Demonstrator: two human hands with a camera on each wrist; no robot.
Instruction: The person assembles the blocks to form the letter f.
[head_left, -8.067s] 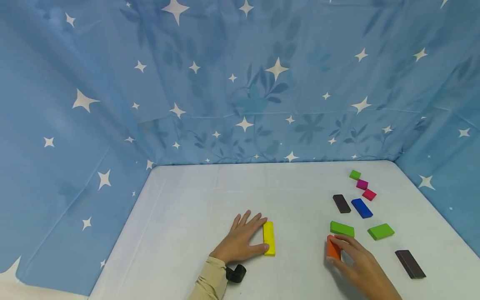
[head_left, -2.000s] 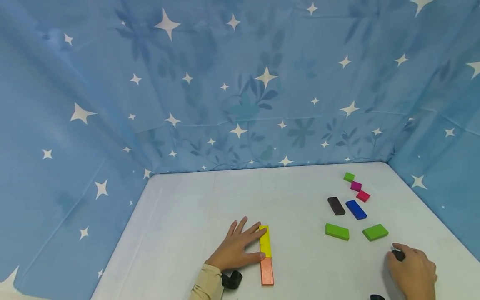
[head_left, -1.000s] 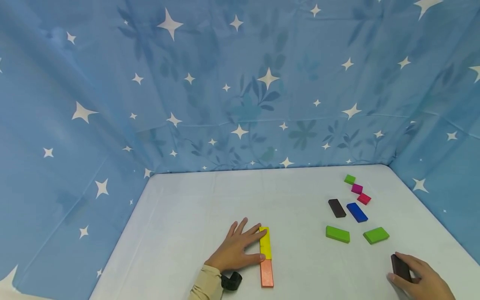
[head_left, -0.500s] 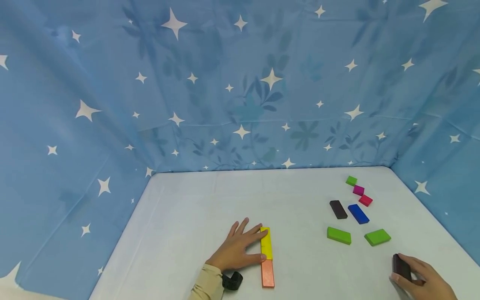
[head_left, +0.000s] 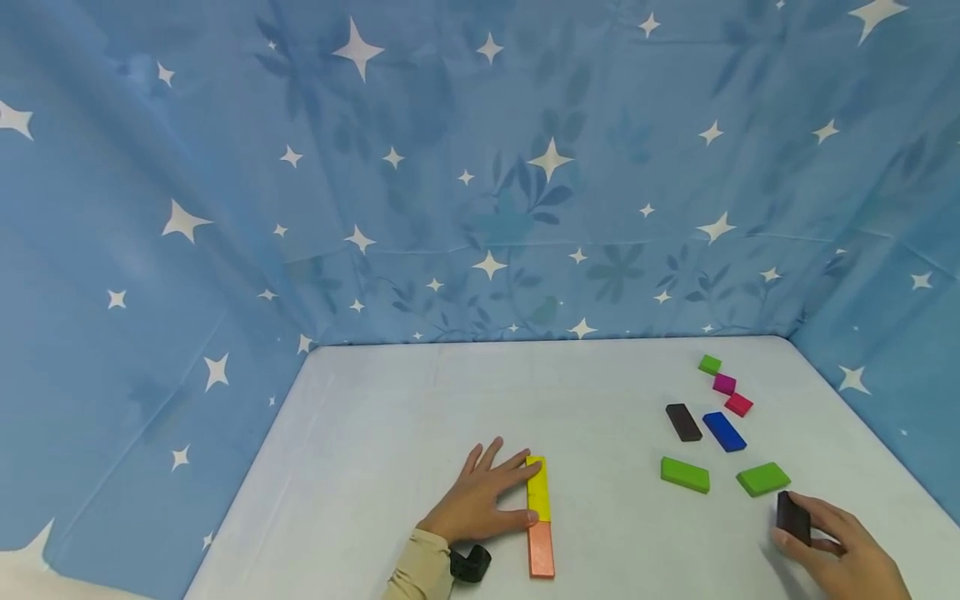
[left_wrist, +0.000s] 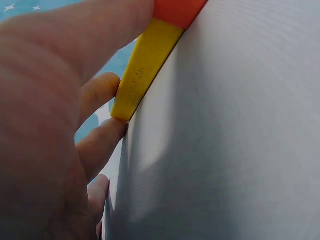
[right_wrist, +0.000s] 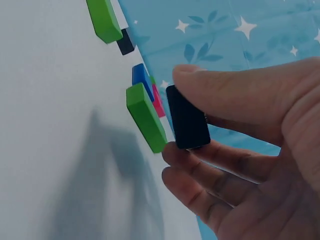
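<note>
My left hand [head_left: 480, 502] lies with spread fingers beside a yellow block [head_left: 537, 492]. Its fingertips touch the block's far end, and its thumb rests at the near end. An orange block [head_left: 541, 552] joins the yellow one end to end, toward me; the left wrist view shows the two in line, orange block [left_wrist: 181, 11] above yellow block [left_wrist: 145, 70]. On the right, my right hand [head_left: 851, 546] pinches a black block [head_left: 793, 518] between thumb and fingers. In the right wrist view this black block [right_wrist: 187, 119] is held off the table, its shadow falling below.
Two green blocks [head_left: 685, 474] [head_left: 763, 479] lie ahead of my right hand. Behind them are another dark block [head_left: 683, 422] and a blue block [head_left: 724, 432]. Small red [head_left: 738, 405], magenta [head_left: 724, 383] and green [head_left: 709, 364] blocks line the far right of the white table [head_left: 375, 417].
The orange block has gone from my right hand's grasp to the yellow block's near end. My right hand has since picked up the black block and moved it slightly forward. My left hand stays put.
</note>
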